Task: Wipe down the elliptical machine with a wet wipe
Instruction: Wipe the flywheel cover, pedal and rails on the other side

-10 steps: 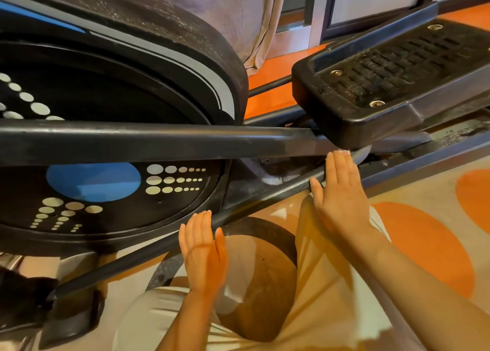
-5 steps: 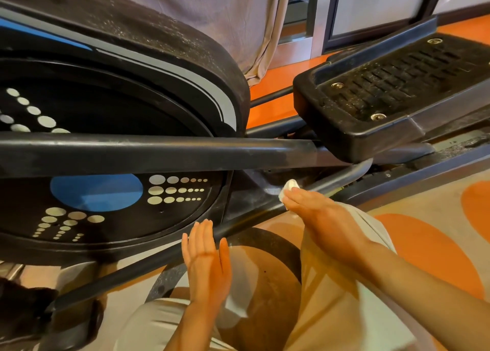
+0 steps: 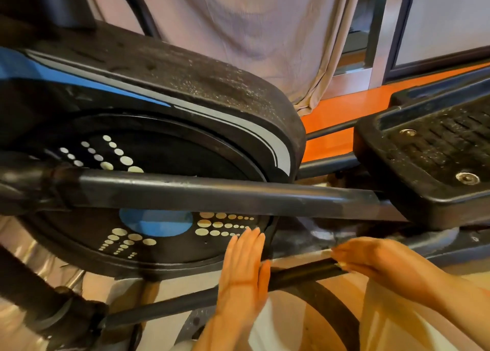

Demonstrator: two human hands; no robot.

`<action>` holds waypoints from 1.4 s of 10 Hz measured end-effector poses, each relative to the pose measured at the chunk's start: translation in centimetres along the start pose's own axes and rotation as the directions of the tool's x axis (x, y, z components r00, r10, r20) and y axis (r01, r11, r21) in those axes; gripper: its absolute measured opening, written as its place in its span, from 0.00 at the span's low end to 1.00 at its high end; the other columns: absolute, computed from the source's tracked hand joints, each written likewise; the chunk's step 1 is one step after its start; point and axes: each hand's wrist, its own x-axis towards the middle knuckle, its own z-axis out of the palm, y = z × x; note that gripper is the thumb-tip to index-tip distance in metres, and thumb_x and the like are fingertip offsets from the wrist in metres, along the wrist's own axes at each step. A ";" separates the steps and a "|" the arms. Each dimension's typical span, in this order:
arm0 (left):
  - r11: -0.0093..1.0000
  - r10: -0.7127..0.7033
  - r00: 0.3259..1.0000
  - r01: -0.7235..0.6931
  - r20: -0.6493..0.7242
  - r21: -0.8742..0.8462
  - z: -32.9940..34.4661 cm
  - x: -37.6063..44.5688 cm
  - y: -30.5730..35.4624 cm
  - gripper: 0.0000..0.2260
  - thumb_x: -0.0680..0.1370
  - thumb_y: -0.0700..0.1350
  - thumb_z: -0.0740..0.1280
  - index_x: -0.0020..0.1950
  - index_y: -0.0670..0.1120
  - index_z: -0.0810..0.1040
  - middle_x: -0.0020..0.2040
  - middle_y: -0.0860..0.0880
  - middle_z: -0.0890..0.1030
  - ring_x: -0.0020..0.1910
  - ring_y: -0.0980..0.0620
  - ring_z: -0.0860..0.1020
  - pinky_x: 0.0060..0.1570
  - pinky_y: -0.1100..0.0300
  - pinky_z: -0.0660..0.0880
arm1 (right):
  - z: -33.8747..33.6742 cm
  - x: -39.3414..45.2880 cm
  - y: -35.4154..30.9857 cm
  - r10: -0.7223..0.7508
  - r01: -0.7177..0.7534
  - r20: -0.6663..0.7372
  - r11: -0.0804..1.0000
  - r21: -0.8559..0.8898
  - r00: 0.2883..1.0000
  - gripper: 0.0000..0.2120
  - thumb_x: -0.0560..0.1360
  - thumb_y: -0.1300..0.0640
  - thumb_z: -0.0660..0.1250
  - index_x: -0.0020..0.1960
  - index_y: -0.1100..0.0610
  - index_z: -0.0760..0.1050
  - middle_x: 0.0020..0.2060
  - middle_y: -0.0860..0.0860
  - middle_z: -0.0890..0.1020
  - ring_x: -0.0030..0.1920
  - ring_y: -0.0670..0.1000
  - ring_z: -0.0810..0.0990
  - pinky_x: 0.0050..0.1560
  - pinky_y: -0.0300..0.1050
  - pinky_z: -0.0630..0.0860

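Both hands work low; right hand [image 3: 381, 260] has slid leftward along the lower rail [image 3: 302, 272], grip unclear, wipe hidden; left hand [image 3: 244, 271] flat, fingers straight; rail wiping continues.

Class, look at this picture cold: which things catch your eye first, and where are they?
The big black flywheel housing, dusty on top, fills the left, with a blue disc and cream dots on its side. At lower centre the left hand lies flat, while the right hand reaches onto the lower rail. The ribbed pedal sits right.
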 end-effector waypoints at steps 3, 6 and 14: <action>0.991 0.109 0.970 -0.088 -0.219 0.102 -8.7 5.9 -0.9 0.22 0.85 0.53 0.48 0.76 0.46 0.63 0.77 0.49 0.65 0.78 0.54 0.58 0.78 0.55 0.48 | -8.7 11.0 -6.2 -0.344 0.376 -0.347 0.926 0.027 0.873 0.17 0.82 0.46 0.56 0.60 0.48 0.81 0.60 0.42 0.81 0.62 0.40 0.76 0.64 0.35 0.71; 0.917 0.130 0.945 0.001 -0.301 0.400 -17.0 10.2 -0.6 0.22 0.83 0.53 0.55 0.74 0.44 0.68 0.75 0.45 0.68 0.76 0.49 0.63 0.77 0.50 0.53 | -17.4 21.3 -11.4 -0.654 0.620 -0.405 0.750 -0.232 0.639 0.16 0.80 0.49 0.58 0.60 0.52 0.82 0.56 0.48 0.83 0.57 0.49 0.80 0.54 0.44 0.79; 0.749 -0.029 0.932 0.260 -0.361 0.609 -25.9 16.2 -7.0 0.24 0.84 0.56 0.51 0.77 0.46 0.64 0.77 0.46 0.65 0.78 0.48 0.59 0.77 0.53 0.50 | -17.3 30.6 -11.0 -0.661 0.656 -0.099 0.751 -0.081 0.744 0.31 0.77 0.35 0.37 0.78 0.45 0.45 0.77 0.38 0.43 0.74 0.33 0.37 0.71 0.28 0.38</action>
